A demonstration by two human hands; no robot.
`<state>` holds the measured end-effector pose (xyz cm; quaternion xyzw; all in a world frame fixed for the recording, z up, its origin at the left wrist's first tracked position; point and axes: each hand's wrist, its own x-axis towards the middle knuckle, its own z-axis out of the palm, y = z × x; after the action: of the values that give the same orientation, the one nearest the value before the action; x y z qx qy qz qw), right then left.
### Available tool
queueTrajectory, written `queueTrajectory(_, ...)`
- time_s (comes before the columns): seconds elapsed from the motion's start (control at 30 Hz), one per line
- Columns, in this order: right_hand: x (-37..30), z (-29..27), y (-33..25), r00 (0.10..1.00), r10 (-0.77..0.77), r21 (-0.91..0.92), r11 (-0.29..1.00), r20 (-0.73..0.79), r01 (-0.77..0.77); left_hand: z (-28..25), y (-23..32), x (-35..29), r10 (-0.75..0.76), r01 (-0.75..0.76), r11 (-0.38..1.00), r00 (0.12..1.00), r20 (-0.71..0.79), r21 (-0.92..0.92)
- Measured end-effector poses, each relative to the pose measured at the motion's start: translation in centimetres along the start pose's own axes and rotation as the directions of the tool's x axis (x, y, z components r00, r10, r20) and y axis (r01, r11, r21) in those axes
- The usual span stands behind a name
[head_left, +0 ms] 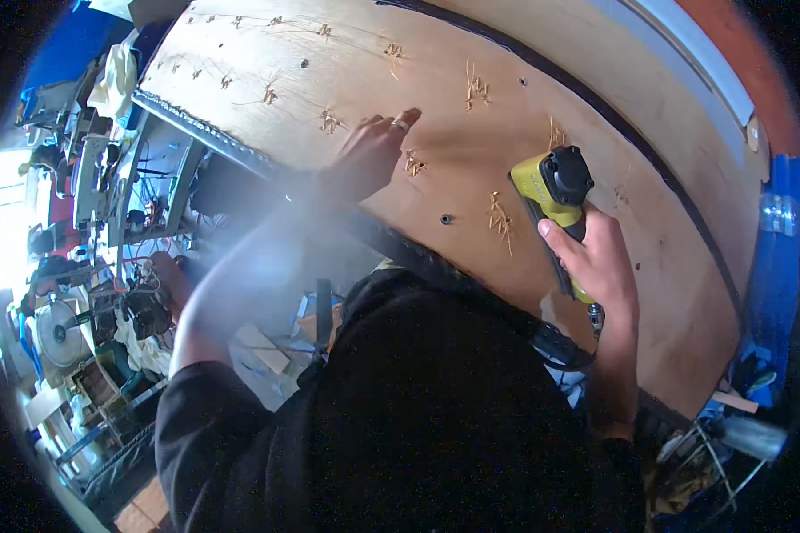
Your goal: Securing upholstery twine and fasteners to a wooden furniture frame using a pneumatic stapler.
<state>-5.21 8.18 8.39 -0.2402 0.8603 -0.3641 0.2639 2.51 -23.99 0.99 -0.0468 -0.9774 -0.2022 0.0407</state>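
Observation:
My right hand [600,262] is wrapped round a yellow-green and black staple gun [547,186], with an air hose fitting at its lower end. The staple gun is over the right part of a large tan board [587,293]. Farther left, my left hand [373,153] reaches over the board with its fingers stretched out and nothing visible in them; a ring shows on one finger. Beside that hand sit tan tufts of thin strands [415,164]. Another loose tuft [500,216] lies between my hands. A pale haze blurs my left forearm.
More tufts [326,31] run in rows across the board, with a few dark holes [446,218]. A black edging strip [596,98] borders its far side. Sewing machines [89,169] and a white fan [60,333] stand at left. Blue wrapped material [778,258] is at right.

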Motion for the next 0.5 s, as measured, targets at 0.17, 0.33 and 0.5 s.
queueTrajectory(0.17, 0.4, 0.2, 0.9, 0.984, -0.151, -0.052, 0.988, -0.093, 0.147, -3.1, -0.8, -0.1, 0.049, -0.041, 0.998, 0.971, 0.235, -0.037)
queueTrajectory(0.33, 0.3, 0.2, 0.5, 0.993, -0.049, 0.052, 0.997, -0.107, 0.055, -3.4, -2.6, -0.2, 0.211, -0.187, 0.971, 0.962, 0.174, -0.149)
queueTrajectory(0.5, 0.7, 0.1, -0.9, 0.976, 0.171, 0.067, 0.984, -0.133, -0.163, -1.6, -2.8, 1.6, 0.049, -0.012, 0.446, 0.999, 0.011, -0.895)
